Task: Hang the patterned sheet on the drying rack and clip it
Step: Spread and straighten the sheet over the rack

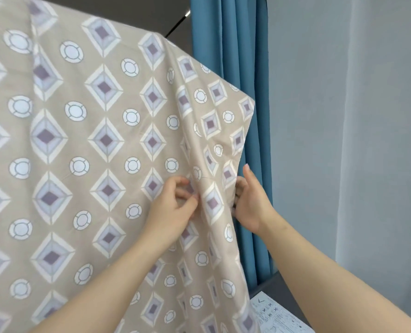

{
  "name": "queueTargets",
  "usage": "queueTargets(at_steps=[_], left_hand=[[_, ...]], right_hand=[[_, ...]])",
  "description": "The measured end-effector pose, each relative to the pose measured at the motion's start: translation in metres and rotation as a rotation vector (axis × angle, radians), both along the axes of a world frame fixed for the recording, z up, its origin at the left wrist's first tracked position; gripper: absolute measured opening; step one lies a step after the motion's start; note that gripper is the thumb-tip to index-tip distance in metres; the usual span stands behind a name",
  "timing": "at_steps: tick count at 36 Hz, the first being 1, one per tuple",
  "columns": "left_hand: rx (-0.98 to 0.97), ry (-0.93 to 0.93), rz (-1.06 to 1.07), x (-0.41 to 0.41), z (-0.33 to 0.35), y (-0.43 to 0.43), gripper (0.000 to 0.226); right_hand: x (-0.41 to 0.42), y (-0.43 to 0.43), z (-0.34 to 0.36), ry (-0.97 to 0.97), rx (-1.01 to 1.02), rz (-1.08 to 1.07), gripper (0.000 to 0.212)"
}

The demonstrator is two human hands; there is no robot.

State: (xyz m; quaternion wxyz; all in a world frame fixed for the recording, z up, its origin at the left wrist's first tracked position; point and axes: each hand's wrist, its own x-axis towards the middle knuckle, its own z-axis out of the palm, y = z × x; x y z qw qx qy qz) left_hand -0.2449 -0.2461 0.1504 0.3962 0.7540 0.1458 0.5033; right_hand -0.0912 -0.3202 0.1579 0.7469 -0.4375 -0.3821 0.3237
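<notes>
Overhead, the patterned sheet [103, 140] drapes from the upper left, where a dark bar [177, 24], probably the drying rack's, shows past its top corner. It hangs down in front of the blue curtain [235, 68]. Its free side edge runs top to bottom on the right, with a vertical fold standing just inboard of it. The right hand [252, 200] is nearer that edge, fingers curled behind it in a grip. The left hand [173, 207] pinches the fold close beside. No clip shows.
</notes>
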Motion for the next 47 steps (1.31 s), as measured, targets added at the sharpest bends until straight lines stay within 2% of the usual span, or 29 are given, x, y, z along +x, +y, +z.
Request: queueTargets(at_steps=[3, 5, 8, 13, 20, 25, 28, 33, 47], left_hand=[[-0.012, -0.050, -0.019, 0.005, 0.013, -0.004, 0.023], [0.006, -0.071, -0.020, 0.010, 0.022, -0.006, 0.018], [0.033, -0.068, -0.023, 0.015, 0.034, -0.009, 0.012], [0.058, -0.079, -0.026, 0.021, 0.055, -0.011, 0.016], [0.141, -0.127, 0.036, 0.022, 0.086, 0.004, 0.018], [0.246, -0.117, 0.125, 0.026, 0.114, 0.010, 0.021], [0.367, -0.071, 0.265, 0.028, 0.127, 0.011, 0.018], [0.506, 0.022, 0.393, 0.035, 0.140, 0.008, 0.021], [0.578, 0.064, 0.390, 0.065, 0.142, -0.003, 0.013]], right_hand=[[-0.001, 0.000, 0.027, -0.017, 0.048, -0.004, 0.026], [0.001, 0.002, 0.041, -0.025, 0.062, -0.028, 0.026], [0.004, 0.007, 0.063, 0.029, 0.083, -0.056, 0.037], [0.002, 0.013, 0.105, 0.088, 0.103, -0.075, 0.025], [0.017, 0.018, 0.138, 0.113, 0.199, -0.277, 0.010], [0.040, 0.011, 0.150, 0.078, 0.284, -0.416, 0.016], [0.048, 0.005, 0.159, 0.055, 0.285, -0.467, 0.018], [0.062, -0.006, 0.166, 0.116, 0.302, -0.499, 0.019], [0.096, -0.021, 0.144, 0.202, 0.302, -0.534, 0.029]])
